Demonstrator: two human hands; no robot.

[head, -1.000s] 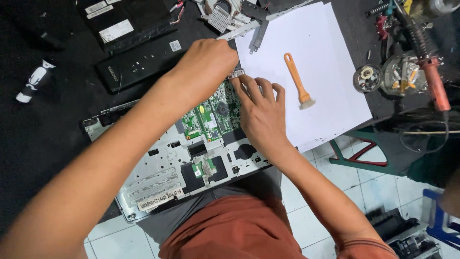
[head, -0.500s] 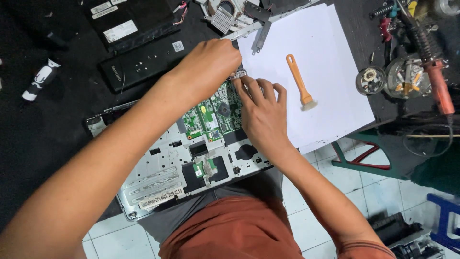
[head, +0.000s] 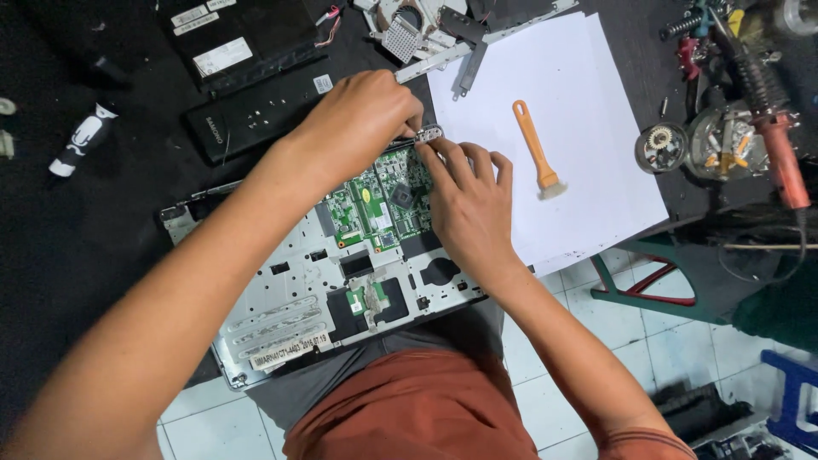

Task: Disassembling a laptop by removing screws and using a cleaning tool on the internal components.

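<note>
Where the opened laptop chassis point(head: 341, 290) lies on the black table point(head: 77, 247) with its near edge over the person's lap, both hands meet at its far corner, seen from the head camera. The left hand point(head: 358, 123) is curled into a loose fist just beyond the green circuit board point(head: 379, 200), its fingers pinched on a small silver metal bracket point(head: 426, 134). The right hand point(head: 464, 204) rests flat on the board's right side, its fingers point(head: 447, 158) stretched forward and touching that same bracket, not clenched. Right of the chassis, a white paper sheet point(head: 579, 77) carries an orange-handled brush point(head: 535, 152). Beyond the chassis lie two black battery packs point(head: 256, 106), and farther right of the sheet a red-handled soldering iron point(head: 771, 128).
</note>
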